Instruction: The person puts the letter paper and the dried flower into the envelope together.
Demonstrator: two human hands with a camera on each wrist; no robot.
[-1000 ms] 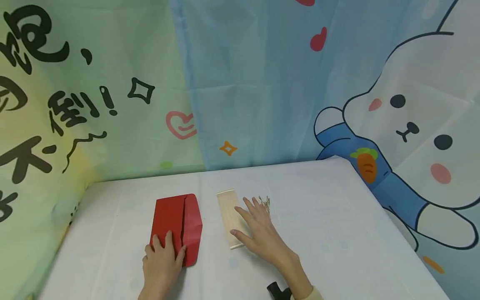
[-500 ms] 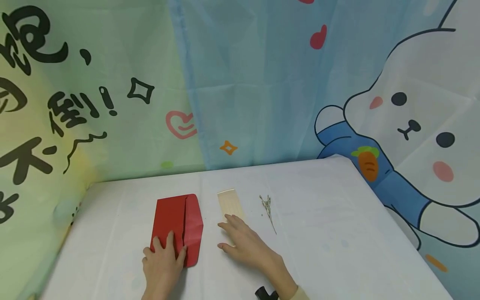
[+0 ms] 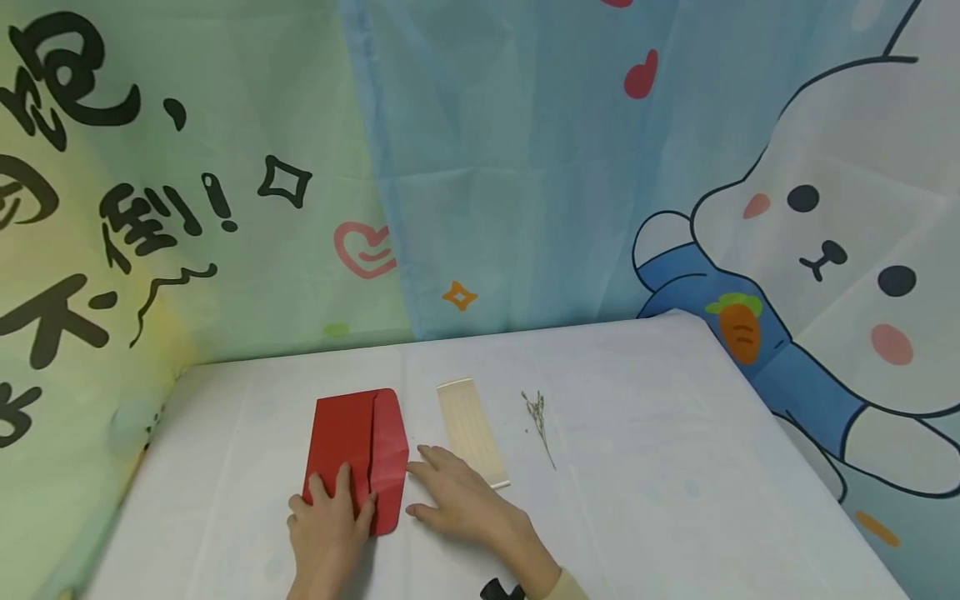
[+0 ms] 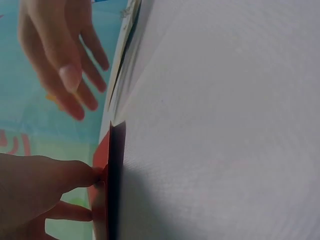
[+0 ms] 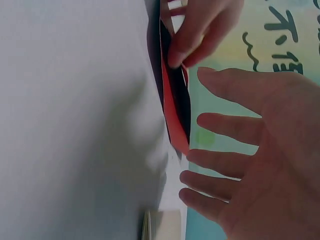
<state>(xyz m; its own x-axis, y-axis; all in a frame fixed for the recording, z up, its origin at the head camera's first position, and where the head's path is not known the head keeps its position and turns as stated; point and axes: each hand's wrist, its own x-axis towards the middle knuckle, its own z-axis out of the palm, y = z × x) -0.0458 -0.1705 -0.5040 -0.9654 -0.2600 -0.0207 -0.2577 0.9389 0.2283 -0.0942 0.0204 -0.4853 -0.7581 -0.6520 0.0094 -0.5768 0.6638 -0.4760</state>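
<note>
A red paper envelope (image 3: 345, 429) lies on the white-covered table, its flap (image 3: 392, 458) folded out to the right. My left hand (image 3: 327, 533) rests on the envelope's near part with its fingers spread; in the left wrist view the thumb (image 4: 75, 174) touches the paper. Just right of the flap hovers my right hand (image 3: 465, 500), fingers extended and holding nothing, as the right wrist view shows. Behind it lies a pale wooden-looking strip (image 3: 468, 425), its near end close to the hand. A small dried flower sprig (image 3: 537, 417) lies farther right.
The white tablecloth (image 3: 660, 467) covers the whole tabletop. Behind the table hangs a printed curtain (image 3: 510, 183) with a cartoon rabbit on the right. A black wrist mount (image 3: 501, 590) sits by the right forearm.
My right hand has moved left and toward me, from over the strip and sprig to beside the envelope's flap, leaving both more exposed. The left hand stays on the envelope.
</note>
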